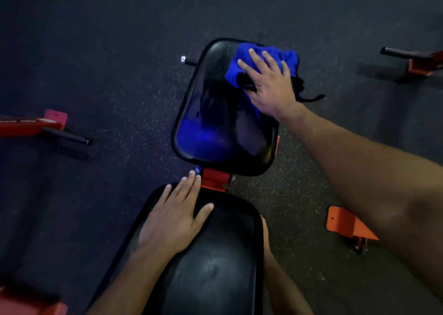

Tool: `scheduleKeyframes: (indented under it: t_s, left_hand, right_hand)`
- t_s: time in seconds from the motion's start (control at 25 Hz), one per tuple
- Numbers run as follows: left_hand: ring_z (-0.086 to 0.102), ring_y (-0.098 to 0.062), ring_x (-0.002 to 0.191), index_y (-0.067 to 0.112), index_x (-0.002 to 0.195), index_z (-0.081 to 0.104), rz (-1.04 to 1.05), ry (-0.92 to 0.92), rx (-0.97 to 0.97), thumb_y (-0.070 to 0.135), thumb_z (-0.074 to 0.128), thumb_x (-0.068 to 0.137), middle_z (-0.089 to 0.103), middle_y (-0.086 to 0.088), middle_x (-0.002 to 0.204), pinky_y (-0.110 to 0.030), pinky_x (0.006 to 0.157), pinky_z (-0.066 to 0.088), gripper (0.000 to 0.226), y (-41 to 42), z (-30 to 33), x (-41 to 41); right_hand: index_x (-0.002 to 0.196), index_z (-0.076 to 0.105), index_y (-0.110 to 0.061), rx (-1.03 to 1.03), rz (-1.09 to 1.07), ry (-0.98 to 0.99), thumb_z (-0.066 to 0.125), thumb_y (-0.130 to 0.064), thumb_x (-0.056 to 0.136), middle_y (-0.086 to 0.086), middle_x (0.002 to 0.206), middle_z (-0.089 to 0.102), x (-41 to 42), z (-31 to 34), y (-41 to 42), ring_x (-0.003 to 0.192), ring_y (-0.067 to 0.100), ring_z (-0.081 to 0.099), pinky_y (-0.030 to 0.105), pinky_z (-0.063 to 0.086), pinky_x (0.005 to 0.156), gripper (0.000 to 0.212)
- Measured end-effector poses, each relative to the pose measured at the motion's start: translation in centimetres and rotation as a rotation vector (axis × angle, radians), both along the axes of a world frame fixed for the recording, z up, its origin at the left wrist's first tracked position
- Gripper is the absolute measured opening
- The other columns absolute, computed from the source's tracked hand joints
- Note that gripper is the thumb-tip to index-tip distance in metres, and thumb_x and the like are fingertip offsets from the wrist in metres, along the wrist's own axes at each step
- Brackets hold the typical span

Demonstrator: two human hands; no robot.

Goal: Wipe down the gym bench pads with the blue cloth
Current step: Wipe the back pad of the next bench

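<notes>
The right hand [268, 84] lies flat with fingers spread on the blue cloth [259, 58], pressing it against the far corner of the seat pad [215, 127], in the upper middle of the frame. The palm-down hold looks chosen to push the cloth into the vinyl, not to lift it: nothing is pinched, the fingers simply pin the fabric so it can drag across the surface. Part of the cloth bunches under the palm and a dark edge of it hangs past the pad's right rim, so the wiping here seems to be working the outer corner. The pad shines with a blue reflection toward its lower left, which may be dampness or only reflected light; I cannot tell which

The left hand [175, 221] is open too, palm down on the near back pad [215, 266] at the lower middle of the frame, fingertips reaching toward the red hinge bracket [214, 179] that joins the two pads. It holds nothing; my guess is that it braces the body's weight during the forward reach and steadies the bench

The dark speckled floor [107, 63] surrounds the bench. An orange foot plate [345, 223] sits at the right, and red frames with black handles [64, 135] show at the left edge and upper right, well apart from the work. The near pad looks dull and smudged, so I judge it not yet wiped
</notes>
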State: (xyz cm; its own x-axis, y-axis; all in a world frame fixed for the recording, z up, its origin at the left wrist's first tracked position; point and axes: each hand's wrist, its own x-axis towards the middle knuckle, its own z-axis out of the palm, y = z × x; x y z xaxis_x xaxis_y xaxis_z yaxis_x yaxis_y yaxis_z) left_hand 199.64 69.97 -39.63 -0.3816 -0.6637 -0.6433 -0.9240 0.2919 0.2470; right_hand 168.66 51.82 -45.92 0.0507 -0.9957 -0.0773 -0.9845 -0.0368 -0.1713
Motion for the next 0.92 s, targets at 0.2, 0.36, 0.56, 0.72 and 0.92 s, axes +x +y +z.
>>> scheduleKeyframes:
  t_s: [0.2, 0.36, 0.56, 0.72, 0.92]
  left_hand:
    - [-0.006, -0.006, 0.156, 0.023, 0.163, 0.008, -0.063, -0.068, 0.013, 0.079, -0.01, 0.084, 0.005, 0.008, 0.171, -0.034, 0.125, -0.009, 0.099, -1.0, -0.5, -0.6]
    - [-0.005, -0.007, 0.156, 0.023, 0.163, 0.009, -0.056, -0.064, 0.015, 0.071, -0.013, 0.081, 0.007, 0.008, 0.171, -0.036, 0.126, -0.008, 0.098, -1.1, -0.4, -0.8]
    - [-0.006, -0.006, 0.156, 0.026, 0.163, 0.008, -0.044, -0.058, 0.007, 0.07, -0.013, 0.083, 0.006, 0.009, 0.17, -0.036, 0.127, -0.009, 0.093, -0.9, -0.7, -0.6]
    - [-0.008, -0.005, 0.155, 0.026, 0.163, 0.006, -0.036, -0.056, 0.016, 0.069, -0.015, 0.083, 0.004, 0.01, 0.17, -0.035, 0.125, -0.011, 0.093, -1.0, -0.7, -0.5]
    - [-0.009, -0.005, 0.155, 0.026, 0.162, 0.005, -0.028, -0.055, 0.031, 0.069, -0.016, 0.082, 0.004, 0.009, 0.17, -0.035, 0.125, -0.012, 0.094, -1.4, -0.6, -0.8]
  right_hand:
    - [0.152, 0.032, -0.031, 0.053, 0.11, 0.03, 0.068, -0.023, 0.07, -0.002, 0.164, 0.019, 4.7, 0.7, 14.3, 0.149, 0.027, 0.019, 0.055, 0.018, 0.118, 0.09]
    - [0.153, 0.032, -0.027, 0.089, 0.191, 0.002, 0.065, -0.013, 0.072, 0.0, 0.163, 0.022, 4.1, 0.5, 15.5, 0.15, 0.028, 0.019, 0.054, 0.018, 0.119, 0.089]
    - [0.154, 0.03, -0.025, 0.092, -0.13, -0.074, 0.059, -0.017, 0.086, 0.004, 0.163, 0.021, -0.3, -0.2, 1.2, 0.15, 0.03, 0.017, 0.055, 0.021, 0.118, 0.074]
    - [0.153, 0.032, -0.021, 0.062, -0.127, -0.134, 0.055, -0.019, 0.091, 0.012, 0.161, 0.023, -2.3, -0.8, -3.9, 0.147, 0.034, 0.024, 0.04, 0.019, 0.122, 0.067]
    - [0.153, 0.032, -0.025, -0.002, -0.083, -0.086, 0.061, -0.02, 0.077, 0.004, 0.162, 0.024, 0.8, 0.3, 3.8, 0.149, 0.03, 0.021, 0.051, 0.021, 0.12, 0.081]
